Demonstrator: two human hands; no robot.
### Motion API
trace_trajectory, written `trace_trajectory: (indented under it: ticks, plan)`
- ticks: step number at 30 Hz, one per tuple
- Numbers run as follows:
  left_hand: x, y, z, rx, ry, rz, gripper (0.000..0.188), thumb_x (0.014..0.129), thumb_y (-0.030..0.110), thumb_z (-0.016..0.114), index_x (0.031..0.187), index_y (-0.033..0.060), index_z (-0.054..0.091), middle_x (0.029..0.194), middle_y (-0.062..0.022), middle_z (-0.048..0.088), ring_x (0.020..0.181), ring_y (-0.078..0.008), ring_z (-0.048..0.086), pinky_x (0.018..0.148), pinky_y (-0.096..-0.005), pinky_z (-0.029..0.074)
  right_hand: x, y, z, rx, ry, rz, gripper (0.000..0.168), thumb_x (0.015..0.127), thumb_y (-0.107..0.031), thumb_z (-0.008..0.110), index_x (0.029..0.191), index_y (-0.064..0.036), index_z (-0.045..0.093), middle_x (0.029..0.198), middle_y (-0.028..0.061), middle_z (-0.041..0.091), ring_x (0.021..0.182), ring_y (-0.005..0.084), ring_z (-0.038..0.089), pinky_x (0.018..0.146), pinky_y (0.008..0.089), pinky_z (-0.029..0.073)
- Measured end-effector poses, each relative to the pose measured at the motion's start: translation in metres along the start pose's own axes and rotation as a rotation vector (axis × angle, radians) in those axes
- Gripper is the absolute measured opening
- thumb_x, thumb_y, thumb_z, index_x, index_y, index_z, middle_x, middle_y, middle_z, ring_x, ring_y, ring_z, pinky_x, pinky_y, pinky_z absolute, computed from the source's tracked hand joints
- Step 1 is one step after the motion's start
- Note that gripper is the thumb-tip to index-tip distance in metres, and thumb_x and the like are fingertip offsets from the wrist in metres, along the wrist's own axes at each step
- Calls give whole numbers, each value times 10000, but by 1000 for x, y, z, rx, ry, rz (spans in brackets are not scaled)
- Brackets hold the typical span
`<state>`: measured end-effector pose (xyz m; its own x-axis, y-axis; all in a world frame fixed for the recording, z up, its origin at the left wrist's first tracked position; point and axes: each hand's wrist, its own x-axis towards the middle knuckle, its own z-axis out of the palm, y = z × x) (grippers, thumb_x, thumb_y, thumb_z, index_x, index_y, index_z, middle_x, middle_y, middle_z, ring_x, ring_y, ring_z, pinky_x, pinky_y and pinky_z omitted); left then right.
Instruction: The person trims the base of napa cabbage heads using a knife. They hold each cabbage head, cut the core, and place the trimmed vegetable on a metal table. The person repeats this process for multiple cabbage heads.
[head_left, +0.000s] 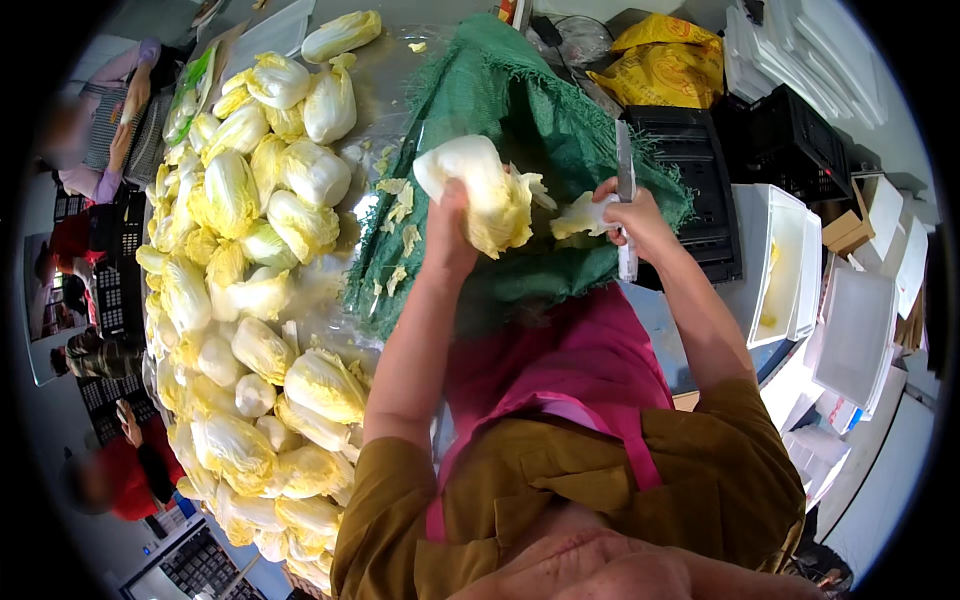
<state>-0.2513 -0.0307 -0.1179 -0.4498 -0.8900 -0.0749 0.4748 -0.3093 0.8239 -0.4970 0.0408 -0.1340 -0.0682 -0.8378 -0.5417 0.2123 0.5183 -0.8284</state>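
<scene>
My left hand (451, 225) grips a napa cabbage (480, 187) with a thick white base and yellow leaf edges. A torn leaf hangs off its right side. In my right hand (637, 217) are a knife (623, 150), its blade pointing up and away from me, and a loose cabbage leaf (581, 216) pinched by the fingers. Below both hands spreads a green woven sack (487, 82), its mouth gaping and its edges frayed. Leaf scraps (401, 202) lie on the sack's left part. How deep the sack's contents reach is hidden in shadow.
Many napa cabbages (232, 195) are heaped on the metal table (390, 67) to the left. At right stand a black crate (690, 187), white plastic bins (780, 262) and a yellow bag (667, 60). Other people (139, 472) are beyond the table's far left side.
</scene>
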Motion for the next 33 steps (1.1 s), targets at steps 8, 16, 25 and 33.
trace_trajectory:
  ticks: [8,16,25,33]
  plan:
    - [0,3,13,-276,-111,-177,717,910,572,461,1370,31,356,1302,-155,499,1176,-279,514,1001,-399,413,0,-20,66,116,-269,-194,593,820,-351,677,1284,-25,503,919,38,607,548,47,488,422,195,345]
    - [7,-13,14,416,25,125,657,833,295,711,1312,-14,384,1214,-129,528,1104,-194,528,957,-336,422,14,-10,75,-31,6,-499,588,708,-248,775,1192,-27,525,871,17,588,636,60,508,447,222,370]
    - [4,-10,15,653,17,330,534,865,255,658,1262,-8,418,1160,-120,540,1069,-195,525,949,-330,411,2,-42,59,-108,-192,-285,549,694,-147,684,1216,-63,538,865,27,596,585,73,506,504,246,416]
    - [3,-8,14,645,-70,347,542,922,385,563,1269,-4,417,1155,-121,537,1068,-204,522,951,-332,403,6,-46,56,-172,-290,-481,448,690,-89,601,1135,-40,574,864,28,598,636,92,525,548,251,434]
